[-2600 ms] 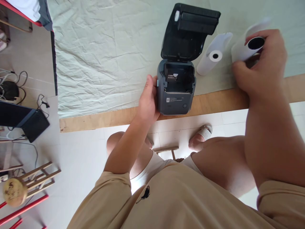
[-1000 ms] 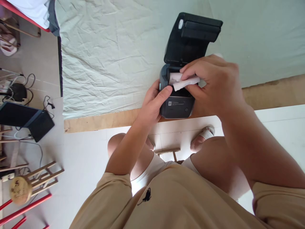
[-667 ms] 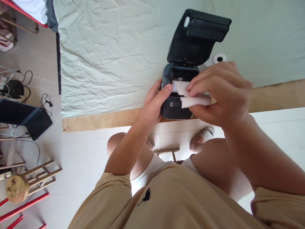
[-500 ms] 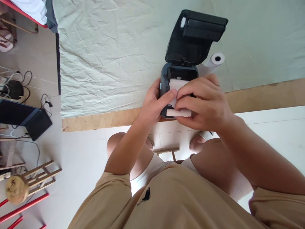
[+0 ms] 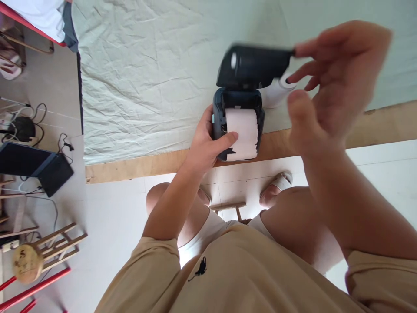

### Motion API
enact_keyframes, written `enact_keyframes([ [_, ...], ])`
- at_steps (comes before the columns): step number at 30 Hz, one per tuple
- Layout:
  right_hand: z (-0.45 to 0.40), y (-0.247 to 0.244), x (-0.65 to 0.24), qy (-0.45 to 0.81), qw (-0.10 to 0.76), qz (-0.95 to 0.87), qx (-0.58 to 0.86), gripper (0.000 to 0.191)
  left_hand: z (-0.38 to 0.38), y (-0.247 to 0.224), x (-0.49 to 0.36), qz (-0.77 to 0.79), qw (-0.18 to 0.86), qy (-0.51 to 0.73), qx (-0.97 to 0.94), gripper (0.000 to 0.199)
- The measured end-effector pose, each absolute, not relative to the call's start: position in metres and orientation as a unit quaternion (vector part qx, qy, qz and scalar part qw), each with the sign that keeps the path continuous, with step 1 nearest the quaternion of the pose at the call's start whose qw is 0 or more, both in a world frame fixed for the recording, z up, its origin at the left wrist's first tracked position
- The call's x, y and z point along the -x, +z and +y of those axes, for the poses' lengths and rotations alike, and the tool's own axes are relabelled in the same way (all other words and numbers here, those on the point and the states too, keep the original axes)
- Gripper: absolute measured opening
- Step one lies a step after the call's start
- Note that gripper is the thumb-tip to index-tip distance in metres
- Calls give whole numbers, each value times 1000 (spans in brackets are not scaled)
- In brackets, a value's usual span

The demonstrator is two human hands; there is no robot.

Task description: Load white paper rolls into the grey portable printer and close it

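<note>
A dark label printer (image 5: 219, 126) stands near the table's front edge with its lid (image 5: 257, 65) tilted up at the back. White paper (image 5: 243, 130) lies over its inside and runs to the front; its right edge looks ragged. My left hand (image 5: 211, 141) grips the printer's left side, thumb pressing on the paper. Slightly blurred, my right hand (image 5: 342, 82) has its fingers apart, and a fingertip touches the lid's right corner. Behind the printer's right side lies a white paper roll (image 5: 276, 92), partly covered by the lid.
A pale green cloth (image 5: 146, 78) covers the table, whose wooden edge (image 5: 137, 167) shows in front. On the left are a wooden stool (image 5: 28, 263), red bars (image 5: 35, 284), a dark laptop-like device (image 5: 55, 174) and loose cables. My knees are below the edge.
My right hand has left the paper and moved up and right to the lid. The lid has tipped forward and lower. The paper now lies flatter; my left hand stays on the printer.
</note>
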State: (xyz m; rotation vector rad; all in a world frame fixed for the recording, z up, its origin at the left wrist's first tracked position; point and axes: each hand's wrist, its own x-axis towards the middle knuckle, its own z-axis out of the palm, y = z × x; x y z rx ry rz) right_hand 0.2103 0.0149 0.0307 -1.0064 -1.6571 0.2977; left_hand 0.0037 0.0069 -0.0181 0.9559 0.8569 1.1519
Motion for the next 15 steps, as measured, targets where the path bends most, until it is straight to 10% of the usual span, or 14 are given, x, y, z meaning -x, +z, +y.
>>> enact_keyframes([
  [2, 11, 28, -209, 135, 600, -659, 434, 11, 3, -11, -4, 394, 649, 503, -414, 59],
  [7, 1, 25, -208, 148, 590, -671, 424, 46, -3, -1, -4, 400, 651, 493, -415, 65],
  [15, -56, 102, -179, 259, 381, -821, 337, 35, 0, 6, -9, 446, 665, 461, -383, 60],
])
